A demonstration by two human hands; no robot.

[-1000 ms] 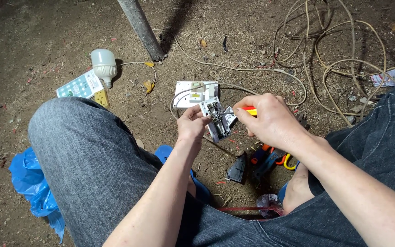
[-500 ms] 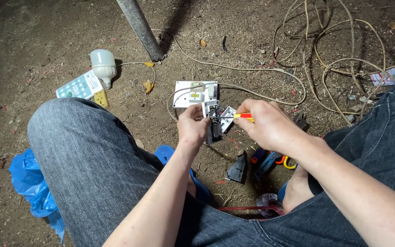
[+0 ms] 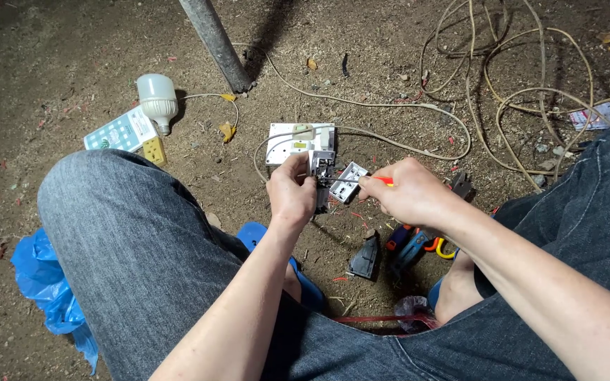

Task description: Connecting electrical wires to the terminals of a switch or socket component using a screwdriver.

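Switch module (image 3: 323,168) in hands, screwdriver (image 3: 361,180), dirt ground (image 3: 72,63)

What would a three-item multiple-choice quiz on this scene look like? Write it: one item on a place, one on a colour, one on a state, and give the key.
1. Where does the white light bulb lie?
A. on the dirt beside the boxed pack
B. on the person's knee
C. on the coiled cable

2. What colour is the crumpled plastic bag?
A. red
B. blue
C. yellow

3. What is the right hand doing?
A. resting open on the ground
B. gripping the metal pole
C. holding a screwdriver to the switch part held in the left hand

Key: 1 A, the bulb rests on soil next to the pack. 2 B, the bag by the left knee is blue. 3 C, the shaft reaches the part between both hands.
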